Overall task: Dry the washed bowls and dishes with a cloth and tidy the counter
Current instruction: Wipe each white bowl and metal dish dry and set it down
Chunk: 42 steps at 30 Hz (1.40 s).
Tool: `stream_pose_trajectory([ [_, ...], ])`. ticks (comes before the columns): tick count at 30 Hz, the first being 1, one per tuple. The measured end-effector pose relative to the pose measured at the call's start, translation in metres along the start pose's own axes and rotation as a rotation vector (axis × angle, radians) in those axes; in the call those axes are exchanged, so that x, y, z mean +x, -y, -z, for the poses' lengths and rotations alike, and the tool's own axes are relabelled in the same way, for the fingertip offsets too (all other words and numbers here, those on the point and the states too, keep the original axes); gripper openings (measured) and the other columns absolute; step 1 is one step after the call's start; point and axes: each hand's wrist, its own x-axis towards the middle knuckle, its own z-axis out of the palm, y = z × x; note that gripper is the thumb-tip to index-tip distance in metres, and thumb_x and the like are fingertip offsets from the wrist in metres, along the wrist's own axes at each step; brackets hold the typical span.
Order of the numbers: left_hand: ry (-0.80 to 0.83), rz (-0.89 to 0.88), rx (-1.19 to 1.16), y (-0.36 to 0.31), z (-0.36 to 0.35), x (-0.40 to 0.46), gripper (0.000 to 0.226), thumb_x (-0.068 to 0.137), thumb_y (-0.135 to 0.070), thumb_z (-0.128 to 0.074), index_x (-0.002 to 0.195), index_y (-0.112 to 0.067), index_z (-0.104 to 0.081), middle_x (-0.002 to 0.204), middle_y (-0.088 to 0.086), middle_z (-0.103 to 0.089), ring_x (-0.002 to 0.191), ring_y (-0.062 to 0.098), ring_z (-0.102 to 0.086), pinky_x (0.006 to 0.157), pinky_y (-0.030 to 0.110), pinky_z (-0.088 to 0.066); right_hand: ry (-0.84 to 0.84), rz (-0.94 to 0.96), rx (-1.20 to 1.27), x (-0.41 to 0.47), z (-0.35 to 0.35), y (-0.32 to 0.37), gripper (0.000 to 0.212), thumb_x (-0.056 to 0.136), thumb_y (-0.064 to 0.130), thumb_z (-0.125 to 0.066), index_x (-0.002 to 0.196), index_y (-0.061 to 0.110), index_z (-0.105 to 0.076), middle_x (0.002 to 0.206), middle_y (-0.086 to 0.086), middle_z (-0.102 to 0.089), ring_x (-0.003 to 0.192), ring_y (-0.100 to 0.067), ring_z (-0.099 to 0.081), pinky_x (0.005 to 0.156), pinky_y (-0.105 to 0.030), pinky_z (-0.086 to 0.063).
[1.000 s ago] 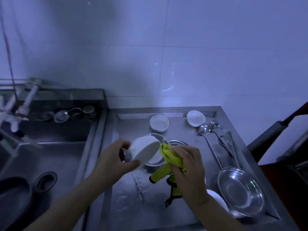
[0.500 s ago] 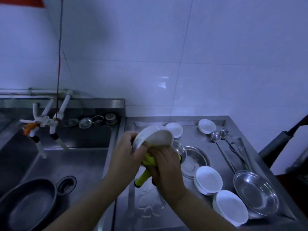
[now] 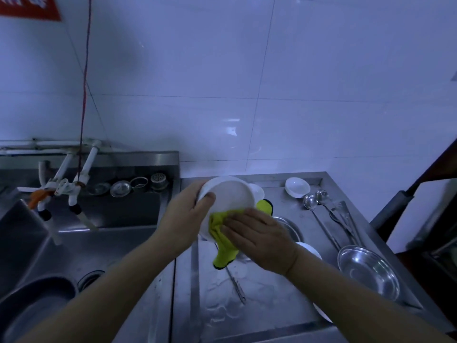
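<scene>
Since half a second earlier the bowl (image 3: 226,198) had been tipped so its white inside faced up and toward the person, and the cloth (image 3: 223,240) had slid from under it to its near edge. The left hand (image 3: 188,216) held the bowl by the rim, thumb hooked over the lip, above the desk (image 3: 259,293) just right of the sink (image 3: 103,243). The right hand (image 3: 257,237) lay with fingers fairly flat, pressing the yellow cloth against the bowl's lower rim; a loose tail of cloth hung down below.

To my eye the main risk was the bowl slipping: it was likely wet, held on one side only, and a hard rub from the right could have twisted it out of that thumb grip and down onto steel. The dangling tail might also have swept the steel dish (image 3: 286,226) and white bowls (image 3: 310,251) just beneath the right wrist.

Open room lay toward the near middle of the desk, which looked wet. To the right, ladles (image 3: 321,219) and a steel basin (image 3: 368,271) crowded the edge; two small white dishes (image 3: 296,186) sat at the back by the wall.
</scene>
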Motion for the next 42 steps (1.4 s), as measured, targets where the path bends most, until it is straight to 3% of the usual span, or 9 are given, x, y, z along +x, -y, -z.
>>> stream_pose_trajectory([
  [4, -0.158, 0.054, -0.122, -0.008, -0.013, 0.002, 0.020, 0.094, -0.016, -0.045, 0.093, -0.032, -0.057, 0.088, -0.009, -0.061, 0.073, -0.005, -0.055, 0.063, 0.021, -0.043, -0.125, -0.210, -0.011, 0.014, -0.004, 0.021, 0.028, 0.086, 0.012, -0.066, 0.114, 0.007, -0.064, 0.108, -0.009, -0.070, 0.104, -0.023, -0.063, 0.098, -0.041, -0.044],
  [8, -0.258, 0.080, -0.308, -0.015, -0.028, 0.000, 0.023, 0.093, -0.011, -0.044, 0.089, -0.030, -0.057, 0.076, -0.018, -0.063, 0.064, -0.011, -0.055, 0.053, 0.004, -0.040, -0.239, -0.395, 0.066, 0.036, -0.017, 0.058, 0.048, 0.088, 0.012, -0.062, 0.131, 0.003, -0.045, 0.122, -0.014, -0.064, 0.115, -0.024, -0.059, 0.098, -0.039, -0.042],
  [11, -0.176, 0.041, -0.265, -0.019, -0.022, 0.004, 0.020, 0.093, -0.013, -0.045, 0.091, -0.029, -0.058, 0.081, -0.015, -0.063, 0.068, -0.010, -0.055, 0.055, 0.004, -0.040, -0.228, -0.308, 0.030, 0.034, -0.008, 0.046, 0.049, 0.086, 0.012, -0.068, 0.129, 0.004, -0.046, 0.119, -0.012, -0.067, 0.113, -0.022, -0.061, 0.092, -0.037, -0.045],
  [17, 0.192, 0.135, -0.101, -0.022, 0.016, 0.027, 0.029, 0.066, -0.028, -0.051, 0.090, -0.029, -0.067, 0.088, -0.001, -0.069, 0.083, 0.019, -0.062, 0.074, 0.033, -0.047, -0.072, -0.019, -0.087, 0.019, 0.020, 0.001, 0.021, 0.094, 0.009, -0.053, 0.107, 0.008, -0.070, 0.101, -0.005, -0.073, 0.097, -0.018, -0.068, 0.090, -0.036, -0.049],
  [21, -0.009, 0.175, -0.403, -0.020, -0.003, 0.015, 0.036, 0.065, -0.020, -0.055, 0.098, -0.029, -0.065, 0.095, 0.002, -0.070, 0.086, 0.022, -0.065, 0.069, 0.034, -0.052, -0.135, -0.200, -0.114, 0.035, 0.018, 0.010, 0.021, 0.091, 0.008, -0.058, 0.110, 0.008, -0.064, 0.098, -0.004, -0.072, 0.090, -0.019, -0.068, 0.087, -0.036, -0.044],
  [24, -0.138, 0.154, -0.566, -0.013, -0.028, -0.004, 0.038, 0.081, -0.012, -0.051, 0.102, -0.044, -0.056, 0.088, -0.015, -0.068, 0.076, 0.001, -0.066, 0.056, 0.018, -0.052, -0.221, -0.355, -0.071, 0.044, 0.007, 0.027, 0.032, 0.088, 0.008, -0.062, 0.119, 0.008, -0.053, 0.103, -0.004, -0.072, 0.093, -0.019, -0.066, 0.087, -0.037, -0.043],
  [29, -0.086, -0.028, -0.343, -0.009, -0.017, -0.004, 0.034, 0.086, -0.016, -0.041, 0.113, -0.033, -0.052, 0.098, -0.016, -0.061, 0.083, -0.008, -0.058, 0.063, 0.004, -0.043, -0.209, -0.207, -0.031, 0.032, 0.006, 0.026, 0.028, 0.092, 0.010, -0.060, 0.119, 0.007, -0.054, 0.110, -0.006, -0.071, 0.107, -0.017, -0.061, 0.088, -0.035, -0.047],
  [35, 0.314, -0.019, 0.080, -0.014, 0.028, 0.020, 0.034, 0.072, -0.032, -0.045, 0.101, -0.047, -0.054, 0.100, -0.010, -0.061, 0.088, 0.009, -0.059, 0.072, 0.030, -0.050, -0.010, 0.139, -0.111, 0.020, 0.025, -0.006, 0.022, 0.095, 0.009, -0.050, 0.112, 0.006, -0.063, 0.104, -0.007, -0.072, 0.100, -0.021, -0.067, 0.091, -0.036, -0.047],
  [42, -0.150, 0.054, -0.363, -0.002, -0.007, -0.006, 0.032, 0.088, -0.017, -0.050, 0.099, -0.048, -0.051, 0.095, -0.015, -0.061, 0.077, -0.010, -0.058, 0.059, 0.009, -0.046, -0.100, -0.239, -0.058, 0.046, 0.015, 0.034, 0.025, 0.098, 0.015, -0.050, 0.108, 0.008, -0.072, 0.105, -0.004, -0.072, 0.099, -0.017, -0.067, 0.090, -0.037, -0.046],
])
